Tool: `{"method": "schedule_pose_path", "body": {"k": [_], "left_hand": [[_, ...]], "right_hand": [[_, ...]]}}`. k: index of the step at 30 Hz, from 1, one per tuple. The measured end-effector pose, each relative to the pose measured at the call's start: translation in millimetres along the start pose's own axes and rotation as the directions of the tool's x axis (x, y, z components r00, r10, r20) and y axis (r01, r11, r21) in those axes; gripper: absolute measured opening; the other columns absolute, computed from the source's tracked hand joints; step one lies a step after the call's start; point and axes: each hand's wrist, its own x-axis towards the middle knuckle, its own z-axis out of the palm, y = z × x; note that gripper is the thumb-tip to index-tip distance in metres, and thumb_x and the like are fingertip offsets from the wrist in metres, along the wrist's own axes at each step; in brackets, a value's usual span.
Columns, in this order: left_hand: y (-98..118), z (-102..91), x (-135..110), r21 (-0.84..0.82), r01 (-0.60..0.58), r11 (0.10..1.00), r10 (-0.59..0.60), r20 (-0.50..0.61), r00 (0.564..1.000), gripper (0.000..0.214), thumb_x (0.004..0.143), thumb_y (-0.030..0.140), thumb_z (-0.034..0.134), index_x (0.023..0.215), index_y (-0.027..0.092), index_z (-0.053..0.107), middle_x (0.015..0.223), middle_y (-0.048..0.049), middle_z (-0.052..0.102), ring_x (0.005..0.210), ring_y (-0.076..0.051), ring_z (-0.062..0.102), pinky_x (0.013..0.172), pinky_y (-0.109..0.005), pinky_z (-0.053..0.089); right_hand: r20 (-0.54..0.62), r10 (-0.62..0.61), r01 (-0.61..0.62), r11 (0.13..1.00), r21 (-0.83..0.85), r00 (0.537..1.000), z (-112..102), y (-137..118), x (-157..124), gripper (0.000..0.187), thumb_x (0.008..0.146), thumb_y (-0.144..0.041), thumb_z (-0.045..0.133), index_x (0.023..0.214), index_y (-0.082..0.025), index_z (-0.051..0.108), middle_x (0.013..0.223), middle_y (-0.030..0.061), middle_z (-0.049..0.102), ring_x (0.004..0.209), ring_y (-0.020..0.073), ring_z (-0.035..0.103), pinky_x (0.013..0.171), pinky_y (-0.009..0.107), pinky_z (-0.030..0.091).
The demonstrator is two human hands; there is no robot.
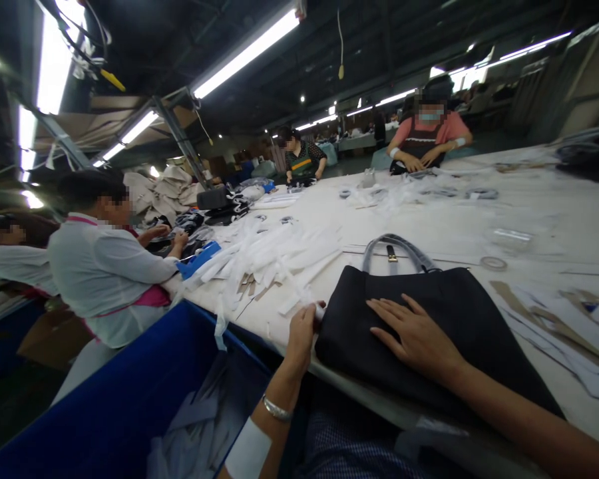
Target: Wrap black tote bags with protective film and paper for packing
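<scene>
The black handbag (462,319) has arched, greyish handles (413,250) and gold-coloured hardware (392,255).

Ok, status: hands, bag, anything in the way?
Right hand spread on black bag. Left hand curled at its edge, grip unclear. Bag lying on table; white strips nearby, none covering it.

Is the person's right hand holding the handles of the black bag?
No, the right hand lies open on the side of the black bag, apart from the handles.

No text, label, brand, number or sign can be read anywhere in the head view.
</scene>
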Motion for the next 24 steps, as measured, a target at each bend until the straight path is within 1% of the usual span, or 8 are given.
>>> {"method": "schedule_pose_path", "body": {"k": [5,9,14,15,17,20,22,24], "left_hand": [[-4.2,-8.3,-17.6,0.079,-0.010,0.997,0.009,0.011,1.000,0.050,0.086,0.050,0.054,0.117,0.012,0.063,0.111,-0.0124,0.070,0.107,-0.026,0.064,0.093,-0.037,0.050],[-3.3,-0.4,-28.7,0.271,-0.088,0.959,0.091,0.001,0.996,0.062,0.078,0.047,0.069,0.128,0.013,0.054,0.121,-0.0152,0.065,0.117,-0.027,0.059,0.102,-0.037,0.044],[-8.3,-0.3,-28.5,0.541,-0.099,0.835,0.121,-0.005,0.993,0.071,0.080,0.044,0.067,0.139,0.014,0.042,0.122,-0.0148,0.065,0.118,-0.028,0.058,0.104,-0.038,0.042],[-9.8,-1.7,-26.9,0.583,-0.097,0.807,0.120,-0.002,0.993,0.071,0.081,0.044,0.064,0.141,0.014,0.040,0.123,-0.0146,0.064,0.120,-0.028,0.057,0.105,-0.039,0.042],[-12.4,-3.8,-24.4,0.643,-0.097,0.760,0.123,0.004,0.992,0.070,0.083,0.046,0.060,0.142,0.014,0.038,0.125,-0.0142,0.063,0.122,-0.029,0.055,0.105,-0.040,0.042],[-13.8,-3.5,-23.8,0.698,-0.134,0.703,0.164,0.024,0.986,0.066,0.086,0.050,0.054,0.141,0.017,0.041,0.136,-0.0122,0.056,0.128,-0.030,0.049,0.109,-0.041,0.037],[-13.3,-1.5,-24.8,0.734,-0.162,0.660,0.182,0.053,0.982,0.062,0.087,0.051,0.050,0.139,0.017,0.046,0.142,-0.0118,0.050,0.133,-0.030,0.044,0.113,-0.042,0.031],[-12.8,0.3,-25.8,0.757,-0.176,0.630,0.188,0.071,0.980,0.059,0.088,0.050,0.048,0.135,0.015,0.050,0.143,-0.0123,0.048,0.136,-0.030,0.039,0.115,-0.042,0.027]], "right_hand": [[-0.010,0.043,-0.043,0.997,0.059,0.999,1.4,-6.2,11.1,0.049,0.094,-0.046,0.045,0.138,-0.025,0.050,0.136,0.0073,0.057,0.126,0.0289,0.051,0.114,0.055,0.019],[-0.006,0.057,-0.057,0.998,0.028,0.998,-5.3,-11.6,13.6,0.043,0.095,-0.043,0.045,0.132,-0.023,0.056,0.133,0.0077,0.059,0.125,0.0276,0.051,0.114,0.054,0.019],[-0.132,0.203,-0.210,0.977,-0.043,0.970,-45.6,4.5,-29.4,0.038,0.095,-0.037,0.047,0.129,-0.026,0.059,0.136,0.0043,0.056,0.130,0.0262,0.046,0.117,0.054,0.014],[-0.196,0.277,-0.291,0.955,-0.050,0.941,-55.9,10.5,-47.0,0.039,0.094,-0.037,0.046,0.129,-0.025,0.058,0.138,0.0047,0.055,0.131,0.0266,0.045,0.118,0.053,0.015],[-0.313,0.460,-0.486,0.874,-0.005,0.831,-73.7,21.8,-85.9,0.044,0.094,-0.041,0.044,0.132,-0.022,0.057,0.139,0.0068,0.054,0.132,0.0285,0.044,0.117,0.051,0.022],[-0.245,0.729,-0.706,0.683,0.186,0.640,-87.5,32.2,-133.8,0.052,0.092,-0.052,0.041,0.130,-0.022,0.059,0.132,0.0074,0.059,0.127,0.0320,0.050,0.111,0.052,0.035],[-0.124,0.796,-0.746,0.600,0.288,0.592,-87.5,32.9,-148.7,0.053,0.092,-0.056,0.039,0.127,-0.024,0.062,0.129,0.0049,0.062,0.126,0.0320,0.051,0.110,0.053,0.036],[-0.097,0.800,-0.737,0.587,0.337,0.592,-83.2,29.7,-150.5,0.053,0.092,-0.057,0.039,0.127,-0.025,0.062,0.130,0.0034,0.061,0.128,0.0310,0.049,0.112,0.053,0.033]]}}
